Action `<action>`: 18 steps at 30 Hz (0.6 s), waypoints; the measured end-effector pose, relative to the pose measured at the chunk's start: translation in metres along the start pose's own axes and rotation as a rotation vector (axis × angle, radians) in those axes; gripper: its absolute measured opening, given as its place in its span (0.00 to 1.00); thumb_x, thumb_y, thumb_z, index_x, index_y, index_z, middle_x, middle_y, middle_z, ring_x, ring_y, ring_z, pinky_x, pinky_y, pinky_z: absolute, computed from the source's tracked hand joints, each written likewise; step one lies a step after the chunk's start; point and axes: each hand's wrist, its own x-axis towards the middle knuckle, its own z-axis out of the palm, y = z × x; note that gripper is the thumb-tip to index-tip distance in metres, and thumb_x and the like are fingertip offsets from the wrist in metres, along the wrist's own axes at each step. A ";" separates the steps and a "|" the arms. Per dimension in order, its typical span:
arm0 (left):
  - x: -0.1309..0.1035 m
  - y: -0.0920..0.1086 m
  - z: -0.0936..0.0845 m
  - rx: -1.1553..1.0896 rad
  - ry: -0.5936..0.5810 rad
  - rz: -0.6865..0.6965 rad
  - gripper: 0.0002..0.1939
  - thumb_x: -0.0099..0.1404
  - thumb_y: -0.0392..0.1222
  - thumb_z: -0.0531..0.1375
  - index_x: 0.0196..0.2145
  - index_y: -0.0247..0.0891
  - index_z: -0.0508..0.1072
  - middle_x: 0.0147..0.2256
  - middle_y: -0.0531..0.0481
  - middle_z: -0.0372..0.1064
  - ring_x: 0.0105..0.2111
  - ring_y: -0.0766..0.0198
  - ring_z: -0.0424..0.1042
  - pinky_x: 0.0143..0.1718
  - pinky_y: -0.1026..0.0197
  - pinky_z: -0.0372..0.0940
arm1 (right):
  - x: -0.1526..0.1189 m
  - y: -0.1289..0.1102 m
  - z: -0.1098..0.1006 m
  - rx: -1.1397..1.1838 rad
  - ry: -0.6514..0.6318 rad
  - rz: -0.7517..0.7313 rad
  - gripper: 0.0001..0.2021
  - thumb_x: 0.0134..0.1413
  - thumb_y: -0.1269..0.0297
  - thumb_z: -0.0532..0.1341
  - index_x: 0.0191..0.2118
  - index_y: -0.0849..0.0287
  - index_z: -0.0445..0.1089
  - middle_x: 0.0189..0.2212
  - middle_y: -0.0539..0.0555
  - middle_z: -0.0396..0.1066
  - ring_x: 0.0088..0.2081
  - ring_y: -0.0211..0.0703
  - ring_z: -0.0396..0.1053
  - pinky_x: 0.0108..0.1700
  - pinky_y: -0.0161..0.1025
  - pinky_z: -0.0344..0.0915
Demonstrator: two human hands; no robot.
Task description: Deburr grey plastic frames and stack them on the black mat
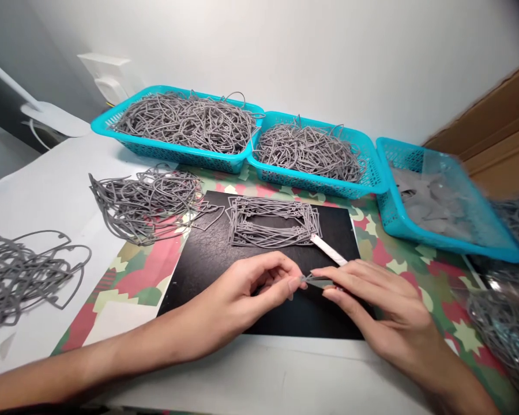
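Over the black mat [199, 271], my left hand [259, 288] pinches one end of a small thin grey strip [313, 278] between thumb and fingertips. The fingers of my right hand [384, 300] close on the strip's other end, so it spans the gap between both hands. Most of the strip is hidden by the fingers. Just beyond the hands lies a stack of thin grey rectangular frames [272, 236] on the mat. A flat white stick [328, 251] touches the stack's near right corner; its lower end disappears behind my right hand.
Two turquoise baskets [173, 151] full of tangled grey loops stand along the wall. A third turquoise basket [450, 245] at right holds flat grey pieces. Loose grey loops [147, 202] lie left of the mat, more loops [26, 276] at far left. A bag of grey pieces [506, 328] sits at right.
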 end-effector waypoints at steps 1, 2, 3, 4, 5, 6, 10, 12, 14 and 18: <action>0.000 0.001 -0.001 0.027 -0.004 0.000 0.14 0.83 0.49 0.58 0.45 0.38 0.76 0.39 0.52 0.68 0.40 0.63 0.65 0.42 0.61 0.60 | 0.000 -0.001 -0.001 0.009 0.006 0.007 0.18 0.76 0.74 0.65 0.63 0.49 0.75 0.48 0.50 0.83 0.46 0.41 0.78 0.48 0.39 0.71; -0.001 0.003 -0.001 0.054 -0.011 -0.004 0.14 0.84 0.50 0.57 0.45 0.38 0.76 0.39 0.53 0.68 0.40 0.63 0.64 0.42 0.61 0.60 | 0.001 -0.001 -0.002 0.013 0.008 0.016 0.18 0.75 0.74 0.65 0.63 0.49 0.75 0.48 0.49 0.83 0.46 0.40 0.78 0.48 0.37 0.71; -0.001 0.004 -0.002 0.076 -0.024 -0.014 0.15 0.84 0.50 0.57 0.45 0.37 0.76 0.38 0.53 0.68 0.39 0.63 0.64 0.41 0.61 0.60 | 0.001 -0.001 -0.002 0.014 0.009 0.019 0.18 0.75 0.74 0.65 0.64 0.49 0.75 0.49 0.49 0.83 0.46 0.39 0.78 0.47 0.36 0.72; -0.001 0.005 -0.002 0.094 -0.039 -0.028 0.15 0.84 0.50 0.57 0.45 0.37 0.76 0.38 0.53 0.68 0.38 0.64 0.64 0.39 0.61 0.59 | 0.001 -0.001 -0.003 0.015 0.007 0.015 0.19 0.75 0.74 0.65 0.64 0.50 0.75 0.50 0.49 0.83 0.46 0.39 0.78 0.47 0.35 0.72; -0.001 0.006 -0.002 0.108 -0.056 -0.040 0.15 0.83 0.51 0.57 0.45 0.37 0.76 0.37 0.53 0.68 0.37 0.64 0.63 0.38 0.61 0.59 | 0.001 -0.001 -0.003 0.016 0.000 0.006 0.19 0.75 0.75 0.65 0.65 0.50 0.75 0.51 0.49 0.82 0.47 0.38 0.78 0.48 0.35 0.72; -0.002 0.007 -0.002 0.118 -0.071 -0.053 0.16 0.83 0.51 0.57 0.44 0.37 0.76 0.37 0.53 0.68 0.37 0.64 0.63 0.37 0.61 0.59 | 0.001 0.000 -0.003 0.019 -0.010 -0.007 0.20 0.76 0.75 0.65 0.66 0.50 0.74 0.52 0.49 0.82 0.47 0.39 0.78 0.49 0.35 0.71; -0.002 0.010 -0.002 0.136 -0.102 -0.066 0.16 0.84 0.51 0.57 0.44 0.37 0.76 0.37 0.53 0.68 0.36 0.64 0.63 0.37 0.61 0.59 | 0.000 0.003 -0.002 0.020 -0.043 -0.064 0.20 0.75 0.77 0.64 0.65 0.52 0.74 0.52 0.50 0.83 0.48 0.40 0.78 0.51 0.39 0.70; -0.002 0.012 -0.004 0.144 -0.104 -0.056 0.16 0.84 0.51 0.57 0.44 0.37 0.76 0.37 0.53 0.69 0.37 0.64 0.63 0.37 0.61 0.59 | 0.000 0.004 -0.002 0.007 -0.047 -0.082 0.19 0.74 0.78 0.65 0.63 0.53 0.75 0.51 0.51 0.83 0.48 0.40 0.77 0.50 0.40 0.69; -0.001 0.012 -0.006 0.154 -0.100 -0.039 0.16 0.84 0.50 0.57 0.44 0.37 0.76 0.38 0.52 0.70 0.37 0.63 0.65 0.38 0.61 0.59 | 0.000 0.004 -0.003 -0.005 -0.045 -0.095 0.18 0.74 0.78 0.65 0.63 0.55 0.75 0.51 0.51 0.83 0.48 0.40 0.77 0.49 0.41 0.69; -0.001 0.011 -0.007 0.164 -0.091 0.001 0.15 0.84 0.49 0.57 0.43 0.38 0.76 0.38 0.52 0.71 0.37 0.63 0.66 0.38 0.61 0.59 | -0.001 0.004 -0.004 -0.023 -0.039 -0.086 0.21 0.75 0.77 0.65 0.67 0.56 0.73 0.51 0.52 0.82 0.48 0.40 0.77 0.50 0.42 0.68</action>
